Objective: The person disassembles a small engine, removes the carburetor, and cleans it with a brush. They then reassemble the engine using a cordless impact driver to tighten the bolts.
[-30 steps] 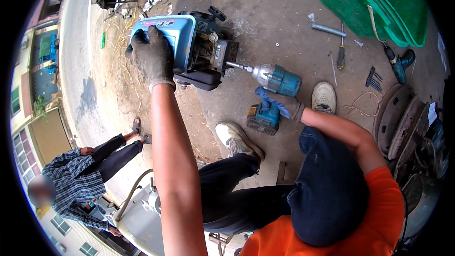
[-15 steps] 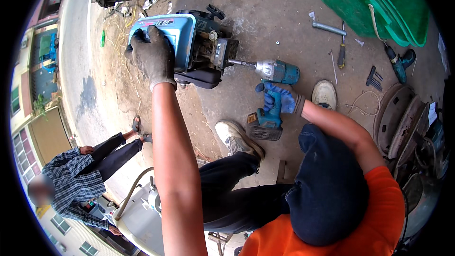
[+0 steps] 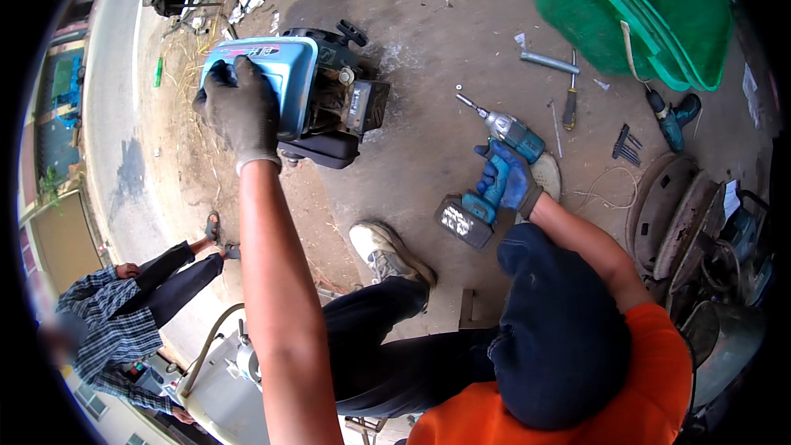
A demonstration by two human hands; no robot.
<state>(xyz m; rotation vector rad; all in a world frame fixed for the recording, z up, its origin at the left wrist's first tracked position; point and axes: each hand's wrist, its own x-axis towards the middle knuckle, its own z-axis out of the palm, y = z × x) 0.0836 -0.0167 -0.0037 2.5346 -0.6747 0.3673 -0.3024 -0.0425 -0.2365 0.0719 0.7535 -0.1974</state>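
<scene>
My left hand (image 3: 243, 111), in a dark work glove, grips the light-blue fuel tank (image 3: 284, 74) of a small engine (image 3: 350, 91) on the ground. A black part hangs below the tank. My right hand (image 3: 512, 181), in a blue glove, is wrapped round the handle of a teal cordless impact wrench (image 3: 519, 138). Its long socket (image 3: 470, 105) points up and left, apart from the engine. The battery (image 3: 465, 221) hangs at the handle's lower end. A small washer or nut (image 3: 459, 87) shows just beyond the socket tip.
Ahead on the right stands a green tub (image 3: 651, 16). Nearby lie a metal tube (image 3: 549, 63), a screwdriver (image 3: 570, 103), a hex key set (image 3: 628, 146) and a cordless drill (image 3: 676, 119). Rusty wheel rims (image 3: 659, 214) are stacked at right. A person in a checked shirt (image 3: 115, 321) is at left.
My right hand has drawn the impact wrench back and to the right, off the engine, turning it so its socket points up and left. My left hand stays on the tank; the view has shifted slightly.
</scene>
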